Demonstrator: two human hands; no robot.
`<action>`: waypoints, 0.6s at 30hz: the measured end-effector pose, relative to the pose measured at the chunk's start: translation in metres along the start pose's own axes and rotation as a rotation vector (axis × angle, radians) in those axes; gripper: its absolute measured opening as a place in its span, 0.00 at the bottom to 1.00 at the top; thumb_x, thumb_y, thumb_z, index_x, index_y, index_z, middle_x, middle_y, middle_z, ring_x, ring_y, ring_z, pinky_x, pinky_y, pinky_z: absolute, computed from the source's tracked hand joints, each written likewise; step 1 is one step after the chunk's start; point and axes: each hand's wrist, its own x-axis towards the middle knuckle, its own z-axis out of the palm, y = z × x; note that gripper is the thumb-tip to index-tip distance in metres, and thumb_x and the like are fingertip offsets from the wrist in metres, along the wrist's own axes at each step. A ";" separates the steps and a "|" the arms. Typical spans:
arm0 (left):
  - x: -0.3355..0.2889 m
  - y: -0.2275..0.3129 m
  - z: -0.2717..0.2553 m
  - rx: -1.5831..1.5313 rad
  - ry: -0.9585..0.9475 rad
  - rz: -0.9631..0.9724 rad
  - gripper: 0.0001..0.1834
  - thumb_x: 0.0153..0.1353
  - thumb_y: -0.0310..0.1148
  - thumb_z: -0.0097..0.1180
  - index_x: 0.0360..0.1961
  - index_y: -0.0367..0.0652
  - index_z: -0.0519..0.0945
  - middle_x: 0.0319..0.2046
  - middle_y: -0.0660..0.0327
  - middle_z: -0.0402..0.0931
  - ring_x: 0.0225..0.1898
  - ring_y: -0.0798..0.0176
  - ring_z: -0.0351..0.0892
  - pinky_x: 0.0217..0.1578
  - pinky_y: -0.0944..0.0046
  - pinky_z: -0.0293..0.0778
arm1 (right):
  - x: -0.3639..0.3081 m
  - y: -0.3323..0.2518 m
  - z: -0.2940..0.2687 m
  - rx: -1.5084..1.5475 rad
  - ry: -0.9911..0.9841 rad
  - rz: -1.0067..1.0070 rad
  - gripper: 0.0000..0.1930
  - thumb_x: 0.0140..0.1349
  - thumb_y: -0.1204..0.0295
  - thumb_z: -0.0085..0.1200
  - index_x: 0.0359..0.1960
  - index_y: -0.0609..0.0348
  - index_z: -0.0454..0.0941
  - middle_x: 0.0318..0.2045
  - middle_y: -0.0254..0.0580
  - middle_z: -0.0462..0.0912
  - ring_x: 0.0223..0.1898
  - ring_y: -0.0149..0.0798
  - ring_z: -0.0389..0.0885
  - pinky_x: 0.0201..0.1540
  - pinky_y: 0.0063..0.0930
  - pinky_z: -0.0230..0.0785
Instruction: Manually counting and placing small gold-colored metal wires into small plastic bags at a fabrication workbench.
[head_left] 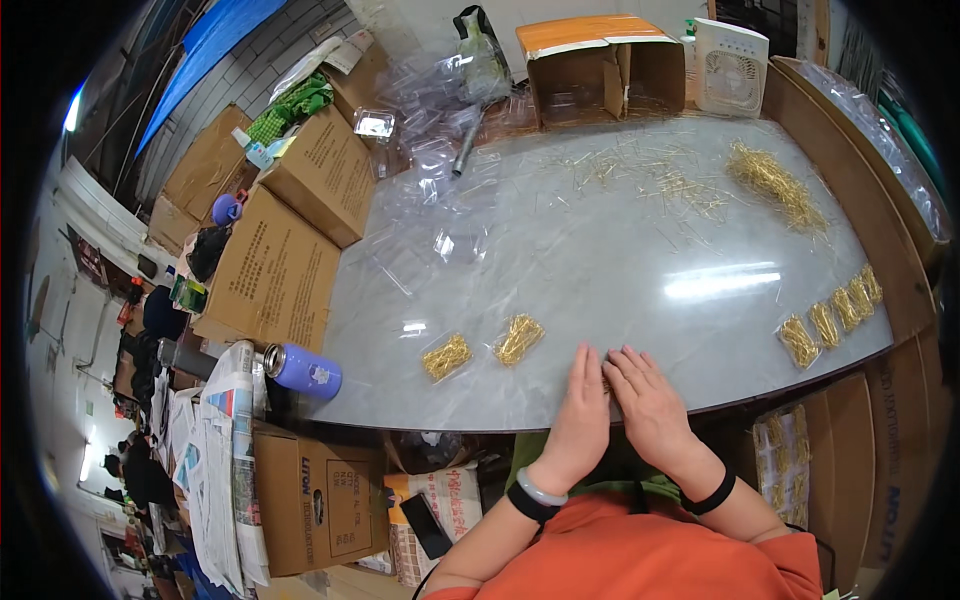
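Note:
At the table's front edge, my left hand (583, 408) and my right hand (648, 402) lean in toward each other, fingers stretched and held together. Between the palms a small gold-brown sliver shows; the rest of what they press is hidden. To the left of my hands lie two small clear packs of thin gold pieces: the nearer pack (518, 340) and the farther-left pack (446, 357). Several similar gold packs (823, 325) stand in a row at the table's right edge. A loose heap of gold wire-like pieces (775, 188) sits at the far right.
Loose gold pieces (640, 175) are scattered across the back of the grey table (580, 265). Clear plastic trays (440, 195) pile up at the back left. A purple bottle (303, 371) stands at the left edge beside cardboard boxes (272, 270). A white fan (731, 68) stands behind.

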 end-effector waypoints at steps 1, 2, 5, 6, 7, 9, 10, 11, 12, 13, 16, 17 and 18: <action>0.001 0.000 -0.006 0.006 0.035 0.013 0.27 0.70 0.22 0.46 0.69 0.24 0.61 0.64 0.35 0.65 0.66 0.38 0.69 0.65 0.47 0.69 | 0.000 -0.001 0.000 -0.002 0.007 0.003 0.25 0.59 0.81 0.49 0.61 0.68 0.73 0.64 0.54 0.74 0.69 0.54 0.70 0.73 0.49 0.59; -0.006 -0.007 -0.016 0.014 0.069 -0.057 0.24 0.72 0.24 0.47 0.66 0.24 0.63 0.60 0.38 0.69 0.61 0.42 0.73 0.61 0.49 0.72 | 0.000 -0.001 -0.001 -0.001 0.015 0.002 0.25 0.59 0.81 0.49 0.61 0.68 0.73 0.64 0.53 0.74 0.69 0.54 0.70 0.73 0.48 0.59; -0.022 -0.035 -0.055 -0.210 0.173 -0.412 0.17 0.76 0.30 0.48 0.58 0.27 0.71 0.47 0.47 0.77 0.43 0.55 0.82 0.47 0.58 0.80 | -0.001 0.001 -0.002 0.008 0.015 0.005 0.25 0.59 0.81 0.49 0.61 0.67 0.73 0.65 0.52 0.74 0.69 0.54 0.70 0.73 0.49 0.59; -0.021 -0.038 -0.066 -0.444 0.212 -0.631 0.16 0.77 0.32 0.48 0.55 0.28 0.73 0.42 0.51 0.78 0.36 0.61 0.83 0.40 0.62 0.82 | -0.001 0.001 -0.002 -0.020 0.026 0.002 0.25 0.59 0.81 0.49 0.61 0.67 0.73 0.65 0.52 0.74 0.69 0.54 0.70 0.73 0.50 0.59; -0.020 -0.046 -0.077 -0.559 0.227 -0.728 0.16 0.77 0.34 0.48 0.54 0.29 0.73 0.41 0.51 0.78 0.33 0.62 0.82 0.35 0.63 0.82 | -0.001 -0.001 -0.003 -0.044 0.033 -0.011 0.25 0.60 0.81 0.49 0.61 0.67 0.73 0.64 0.52 0.74 0.69 0.55 0.70 0.73 0.50 0.58; -0.012 -0.061 -0.093 -0.686 0.221 -0.864 0.19 0.77 0.37 0.48 0.54 0.27 0.73 0.36 0.50 0.78 0.29 0.60 0.83 0.27 0.64 0.83 | 0.001 -0.003 -0.005 -0.058 0.033 -0.033 0.25 0.60 0.81 0.48 0.62 0.67 0.73 0.65 0.52 0.75 0.69 0.55 0.70 0.73 0.51 0.58; -0.005 -0.062 -0.096 -0.706 0.183 -0.904 0.19 0.77 0.37 0.48 0.53 0.27 0.73 0.35 0.49 0.78 0.28 0.60 0.83 0.27 0.64 0.83 | 0.002 -0.005 -0.006 -0.049 0.025 -0.038 0.25 0.60 0.81 0.48 0.62 0.67 0.73 0.65 0.52 0.75 0.69 0.55 0.69 0.73 0.52 0.57; 0.004 -0.064 -0.097 -0.729 0.135 -0.944 0.19 0.77 0.37 0.49 0.53 0.26 0.73 0.34 0.49 0.78 0.28 0.59 0.84 0.27 0.64 0.83 | 0.001 -0.005 -0.006 -0.044 0.017 -0.036 0.25 0.60 0.81 0.48 0.62 0.66 0.73 0.65 0.52 0.75 0.69 0.55 0.69 0.73 0.52 0.57; 0.012 -0.066 -0.098 -0.751 0.088 -0.983 0.19 0.77 0.37 0.49 0.53 0.26 0.73 0.34 0.48 0.78 0.27 0.58 0.84 0.27 0.64 0.83 | 0.000 -0.003 -0.005 -0.025 0.009 -0.026 0.24 0.61 0.81 0.48 0.62 0.66 0.73 0.65 0.52 0.75 0.69 0.55 0.69 0.74 0.52 0.57; 0.016 -0.070 -0.098 -0.763 0.080 -0.983 0.18 0.76 0.36 0.50 0.50 0.27 0.74 0.33 0.47 0.78 0.27 0.56 0.84 0.27 0.64 0.83 | 0.000 -0.002 -0.004 -0.002 0.004 -0.020 0.24 0.61 0.81 0.47 0.61 0.66 0.73 0.65 0.52 0.75 0.69 0.55 0.69 0.74 0.52 0.57; 0.021 -0.083 -0.097 -0.746 0.020 -0.955 0.15 0.75 0.35 0.51 0.45 0.29 0.75 0.31 0.49 0.78 0.26 0.57 0.85 0.24 0.61 0.83 | 0.000 -0.002 -0.003 0.027 0.002 -0.011 0.24 0.61 0.81 0.48 0.61 0.66 0.74 0.64 0.52 0.75 0.69 0.55 0.70 0.74 0.52 0.56; 0.020 -0.082 -0.095 -0.746 0.046 -0.940 0.14 0.75 0.35 0.52 0.44 0.29 0.75 0.32 0.50 0.78 0.27 0.57 0.85 0.25 0.61 0.84 | 0.000 -0.002 -0.003 0.027 0.002 -0.008 0.23 0.61 0.81 0.48 0.60 0.65 0.74 0.64 0.51 0.76 0.69 0.55 0.70 0.74 0.52 0.56; 0.019 -0.077 -0.093 -0.746 0.072 -0.924 0.13 0.74 0.34 0.52 0.43 0.30 0.75 0.32 0.51 0.78 0.28 0.57 0.85 0.26 0.61 0.84 | 0.001 -0.003 -0.003 0.018 0.006 -0.011 0.23 0.61 0.81 0.48 0.60 0.65 0.74 0.64 0.51 0.76 0.69 0.55 0.70 0.74 0.52 0.57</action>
